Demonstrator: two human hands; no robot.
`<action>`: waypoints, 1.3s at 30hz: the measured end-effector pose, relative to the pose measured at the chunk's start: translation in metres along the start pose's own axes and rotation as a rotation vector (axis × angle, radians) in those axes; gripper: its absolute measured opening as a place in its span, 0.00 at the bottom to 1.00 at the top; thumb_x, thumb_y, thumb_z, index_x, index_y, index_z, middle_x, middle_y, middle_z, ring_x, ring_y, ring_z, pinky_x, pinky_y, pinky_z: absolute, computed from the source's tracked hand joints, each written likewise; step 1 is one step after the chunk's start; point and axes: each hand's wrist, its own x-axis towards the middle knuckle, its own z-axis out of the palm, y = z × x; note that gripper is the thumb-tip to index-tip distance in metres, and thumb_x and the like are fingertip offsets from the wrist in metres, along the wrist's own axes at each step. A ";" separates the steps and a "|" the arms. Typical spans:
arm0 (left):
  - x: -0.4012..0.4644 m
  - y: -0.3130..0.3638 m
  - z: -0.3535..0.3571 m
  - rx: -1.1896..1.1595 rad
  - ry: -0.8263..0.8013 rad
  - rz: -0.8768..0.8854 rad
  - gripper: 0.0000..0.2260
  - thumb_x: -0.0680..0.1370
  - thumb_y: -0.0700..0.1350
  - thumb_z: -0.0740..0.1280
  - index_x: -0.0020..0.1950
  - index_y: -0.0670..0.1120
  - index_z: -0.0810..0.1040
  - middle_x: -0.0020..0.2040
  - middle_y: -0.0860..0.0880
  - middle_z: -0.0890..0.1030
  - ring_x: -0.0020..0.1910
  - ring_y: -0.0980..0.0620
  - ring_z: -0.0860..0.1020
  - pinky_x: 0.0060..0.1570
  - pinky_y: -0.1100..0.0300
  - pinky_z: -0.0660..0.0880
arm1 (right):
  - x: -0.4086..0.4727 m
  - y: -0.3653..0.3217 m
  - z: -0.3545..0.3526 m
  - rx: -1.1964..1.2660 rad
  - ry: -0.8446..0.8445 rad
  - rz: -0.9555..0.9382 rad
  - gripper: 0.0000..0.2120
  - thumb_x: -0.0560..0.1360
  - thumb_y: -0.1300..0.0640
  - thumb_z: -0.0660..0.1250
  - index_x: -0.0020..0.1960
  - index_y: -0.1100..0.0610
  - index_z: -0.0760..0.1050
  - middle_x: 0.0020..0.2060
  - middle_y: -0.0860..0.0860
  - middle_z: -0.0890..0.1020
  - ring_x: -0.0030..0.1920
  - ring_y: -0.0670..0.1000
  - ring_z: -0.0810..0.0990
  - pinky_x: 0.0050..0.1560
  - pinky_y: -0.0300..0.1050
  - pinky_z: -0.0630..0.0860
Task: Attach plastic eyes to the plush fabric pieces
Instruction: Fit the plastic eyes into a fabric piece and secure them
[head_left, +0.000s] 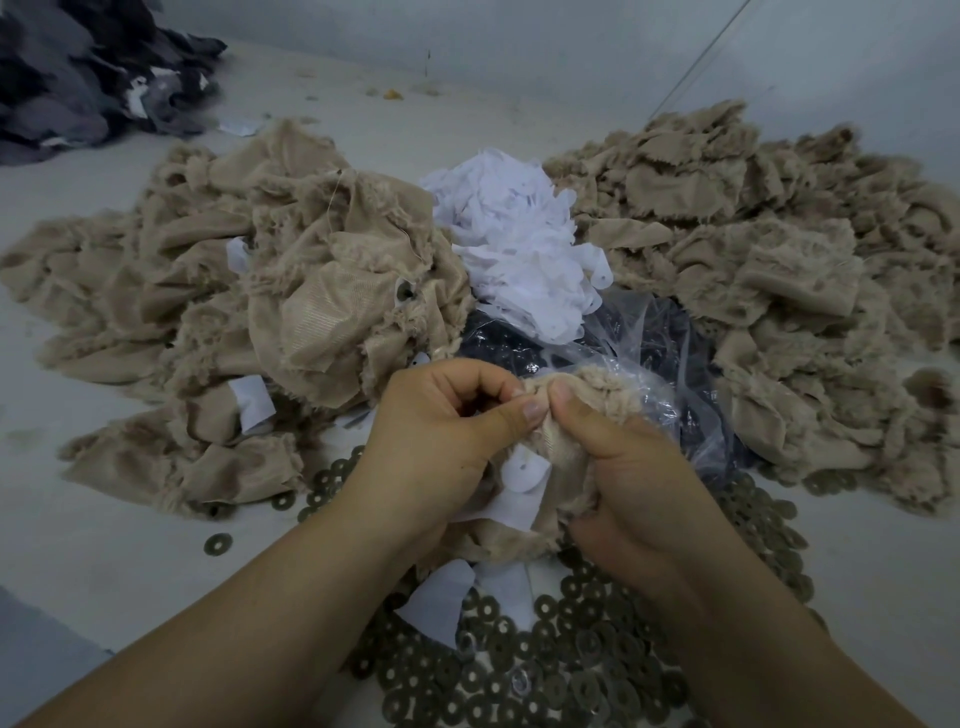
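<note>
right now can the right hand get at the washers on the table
Probably not at once: the right hand pinches the plush piece with the left hand. The washers lie uncovered just below.

2 hands (519, 441); 2 tan plush heaps (234, 291); 1 white pile (519, 239)

Two bare forearms, no sleeves, left hand (441, 436), right hand (628, 467), short nails

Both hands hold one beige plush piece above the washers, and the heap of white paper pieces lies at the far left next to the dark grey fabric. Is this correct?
Not quite. In the head view the white paper pieces lie in the middle, between the two beige plush heaps, not beside the dark grey fabric. The rest holds: left hand and right hand pinch one beige plush piece above the washers.
</note>
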 end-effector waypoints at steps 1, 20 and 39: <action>0.001 0.000 0.000 -0.010 0.001 -0.008 0.05 0.65 0.45 0.74 0.36 0.45 0.84 0.36 0.43 0.83 0.36 0.48 0.80 0.40 0.55 0.80 | 0.000 -0.001 0.000 0.017 -0.002 0.017 0.15 0.73 0.56 0.68 0.54 0.66 0.82 0.52 0.65 0.84 0.51 0.62 0.85 0.53 0.57 0.83; 0.006 0.001 -0.011 -0.247 0.025 -0.074 0.03 0.64 0.41 0.74 0.34 0.45 0.82 0.31 0.47 0.81 0.30 0.55 0.78 0.32 0.65 0.76 | 0.009 -0.005 -0.008 0.049 -0.012 -0.024 0.19 0.73 0.62 0.63 0.61 0.68 0.76 0.54 0.63 0.84 0.54 0.59 0.85 0.50 0.48 0.84; 0.006 0.001 -0.008 -0.223 0.012 -0.078 0.02 0.65 0.41 0.73 0.33 0.46 0.82 0.32 0.48 0.81 0.31 0.55 0.78 0.34 0.66 0.76 | 0.016 -0.006 -0.030 -0.371 0.005 -0.176 0.12 0.78 0.67 0.65 0.54 0.56 0.84 0.53 0.57 0.86 0.55 0.58 0.85 0.53 0.51 0.82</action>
